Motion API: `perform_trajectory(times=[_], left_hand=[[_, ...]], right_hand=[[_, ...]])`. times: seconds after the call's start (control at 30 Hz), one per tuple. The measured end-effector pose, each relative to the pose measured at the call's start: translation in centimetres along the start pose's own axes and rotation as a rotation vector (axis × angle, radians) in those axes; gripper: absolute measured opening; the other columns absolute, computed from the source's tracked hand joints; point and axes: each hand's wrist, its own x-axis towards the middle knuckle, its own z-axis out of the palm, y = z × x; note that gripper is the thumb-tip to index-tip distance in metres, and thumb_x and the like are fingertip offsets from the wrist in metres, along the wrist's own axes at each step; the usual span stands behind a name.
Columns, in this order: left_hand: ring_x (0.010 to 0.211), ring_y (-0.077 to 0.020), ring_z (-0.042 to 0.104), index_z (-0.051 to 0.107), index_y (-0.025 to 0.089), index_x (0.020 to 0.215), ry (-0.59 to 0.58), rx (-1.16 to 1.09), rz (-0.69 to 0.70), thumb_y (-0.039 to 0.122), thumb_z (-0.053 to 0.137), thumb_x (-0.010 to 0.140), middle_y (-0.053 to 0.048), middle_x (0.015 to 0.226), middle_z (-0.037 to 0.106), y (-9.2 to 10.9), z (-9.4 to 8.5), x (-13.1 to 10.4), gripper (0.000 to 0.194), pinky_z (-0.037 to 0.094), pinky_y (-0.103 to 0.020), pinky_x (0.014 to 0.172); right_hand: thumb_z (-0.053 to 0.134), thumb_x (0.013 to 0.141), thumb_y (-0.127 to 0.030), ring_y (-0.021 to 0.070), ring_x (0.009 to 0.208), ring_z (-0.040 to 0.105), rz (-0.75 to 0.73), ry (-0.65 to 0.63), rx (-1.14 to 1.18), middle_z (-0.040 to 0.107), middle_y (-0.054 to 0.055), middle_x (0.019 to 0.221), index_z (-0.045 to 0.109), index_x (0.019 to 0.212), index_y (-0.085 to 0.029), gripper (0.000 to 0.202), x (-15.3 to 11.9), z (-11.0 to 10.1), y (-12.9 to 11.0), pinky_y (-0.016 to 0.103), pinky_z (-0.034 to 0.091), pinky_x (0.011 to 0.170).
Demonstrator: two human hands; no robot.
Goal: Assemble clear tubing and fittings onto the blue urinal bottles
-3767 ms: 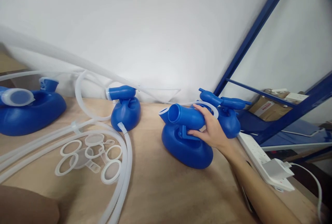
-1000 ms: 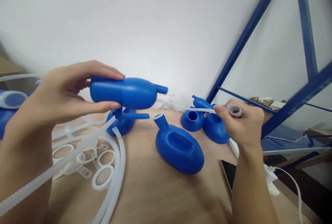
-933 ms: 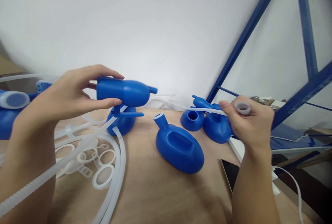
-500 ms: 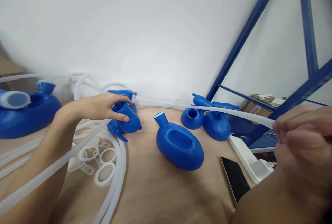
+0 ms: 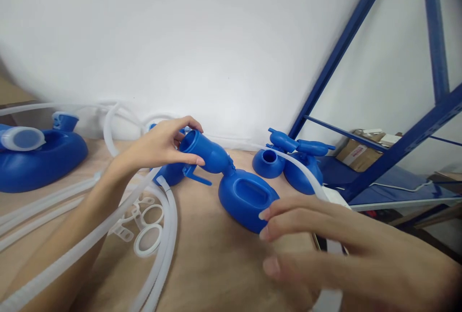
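My left hand (image 5: pixel 169 143) grips a blue plastic urinal funnel (image 5: pixel 211 155) by its wide mouth, thumb in front and fingers behind. The funnel is tilted, its narrow end over the neck of a blue urinal bottle (image 5: pixel 249 199) lying on the table; whether they are joined I cannot tell. Near the bottle's right side, my right hand (image 5: pixel 325 244) is open, slightly blurred, its thumb and fingers apart with nothing between them. Behind the right hand, a white flexible tube (image 5: pixel 305 170) curves down and is partly hidden.
Translucent ring caps (image 5: pixel 148 240) and coiled white tubes (image 5: pixel 169 235) lie at the left on the brown tabletop (image 5: pixel 212 268). A large blue bottle (image 5: pixel 39 167) stands far left. More blue bottles (image 5: pixel 303 172) and funnels sit at back right, before a blue metal rack (image 5: pixel 339 52).
My left hand has carried the blue urinal funnel right, over the bottle's neck. My right hand has let go of the white tube, opened and come left towards the bottle.
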Motion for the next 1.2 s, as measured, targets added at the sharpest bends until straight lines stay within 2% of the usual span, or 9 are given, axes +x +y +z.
perform_trajectory(times=[0.13, 0.3, 0.43, 0.53, 0.73, 0.87, 1.0, 1.13, 1.2], left_hand=[[0.071, -0.0207, 0.065, 0.06, 0.019, 0.108, 0.041, 0.102, 0.17, 0.072, 0.086, 0.069, -0.004, 0.095, 0.07, 1.2, 3.0, 0.4, 0.071, 0.048, -0.03, 0.062], [0.093, -0.0272, 0.074, 0.054, 0.018, 0.113, 0.07, 0.233, 0.463, 0.065, 0.085, 0.078, -0.012, 0.116, 0.071, 1.7, 9.4, 0.5, 0.066, 0.057, -0.036, 0.077], [0.096, -0.0319, 0.076, 0.052, 0.017, 0.115, 0.23, 0.379, 0.551, 0.053, 0.082, 0.088, -0.018, 0.121, 0.07, 1.7, 14.5, -0.1, 0.054, 0.06, -0.038, 0.072], [0.095, -0.0307, 0.077, 0.048, 0.017, 0.12, 0.375, 0.32, 0.527, 0.048, 0.076, 0.094, -0.02, 0.125, 0.067, 1.7, 17.5, -0.5, 0.049, 0.062, -0.036, 0.069], [0.108, -0.0339, 0.076, 0.037, 0.022, 0.133, 0.337, 0.13, 0.407, 0.054, 0.064, 0.101, -0.025, 0.142, 0.053, 1.8, 21.5, -0.1, 0.053, 0.067, -0.045, 0.08], [0.127, -0.042, 0.066, 0.036, 0.022, 0.138, 0.29, 0.148, 0.368, 0.059, 0.058, 0.102, -0.03, 0.154, 0.044, 1.5, 22.0, 0.1, 0.056, 0.064, -0.058, 0.094], [0.151, -0.0465, 0.043, 0.038, 0.021, 0.148, 0.169, 0.119, 0.472, 0.069, 0.059, 0.097, -0.031, 0.164, 0.031, 1.5, 20.5, 0.0, 0.074, 0.049, -0.065, 0.114], [0.162, -0.0429, 0.018, 0.036, 0.022, 0.158, 0.011, 0.044, 0.542, 0.068, 0.058, 0.098, -0.027, 0.173, 0.017, 1.5, 18.6, 0.4, 0.078, 0.029, -0.066, 0.127], [0.162, -0.0389, 0.022, 0.028, 0.02, 0.164, -0.046, -0.064, 0.501, 0.064, 0.058, 0.1, -0.026, 0.174, 0.02, 0.9, 17.3, 1.1, 0.083, 0.028, -0.061, 0.128]], right_hand=[[0.079, 0.084, -0.063, 0.0349, 0.137, 0.062, 0.355, 0.002, 0.119, 0.065, 0.005, 0.149, 0.061, 0.149, -0.039, 0.072, 0.6, -1.8, 4.0, 0.045, 0.052, 0.116], [0.075, 0.076, -0.077, 0.0423, 0.133, 0.062, 0.858, -0.123, 0.124, 0.065, 0.018, 0.147, 0.059, 0.151, -0.019, 0.096, 1.8, -0.6, 11.7, 0.055, 0.052, 0.112], [0.082, 0.072, -0.069, 0.0356, 0.113, 0.07, 0.733, -0.314, 0.345, 0.079, 0.012, 0.119, 0.081, 0.115, -0.017, 0.067, 2.5, 0.8, 15.9, 0.044, 0.055, 0.1], [0.086, 0.07, -0.064, 0.0283, 0.09, 0.071, 0.652, -0.32, 0.48, 0.081, 0.009, 0.093, 0.084, 0.089, -0.014, 0.053, 2.8, 1.5, 17.2, 0.038, 0.055, 0.087], [0.089, 0.069, -0.058, 0.0239, 0.083, 0.069, 0.609, -0.291, 0.611, 0.08, 0.005, 0.086, 0.084, 0.087, -0.014, 0.048, 2.3, 2.2, 18.4, 0.037, 0.055, 0.083], [0.089, 0.07, -0.059, 0.0297, 0.107, 0.069, 0.571, -0.227, 0.633, 0.08, 0.007, 0.106, 0.083, 0.104, -0.016, 0.055, 1.7, 3.2, 19.4, 0.042, 0.053, 0.099], [0.091, 0.066, -0.061, 0.0348, 0.134, 0.059, 0.571, -0.164, 0.764, 0.073, 0.012, 0.131, 0.075, 0.128, -0.019, 0.076, 0.9, 4.6, 20.6, 0.05, 0.043, 0.117], [0.094, 0.063, -0.06, 0.0358, 0.135, 0.059, 0.606, -0.152, 0.814, 0.069, 0.014, 0.14, 0.068, 0.139, -0.02, 0.089, 0.5, 5.0, 21.0, 0.054, 0.044, 0.118], [0.095, 0.062, -0.057, 0.0348, 0.132, 0.062, 0.62, -0.161, 0.817, 0.071, 0.014, 0.137, 0.067, 0.139, -0.02, 0.09, 0.7, 4.9, 20.7, 0.054, 0.045, 0.117]])
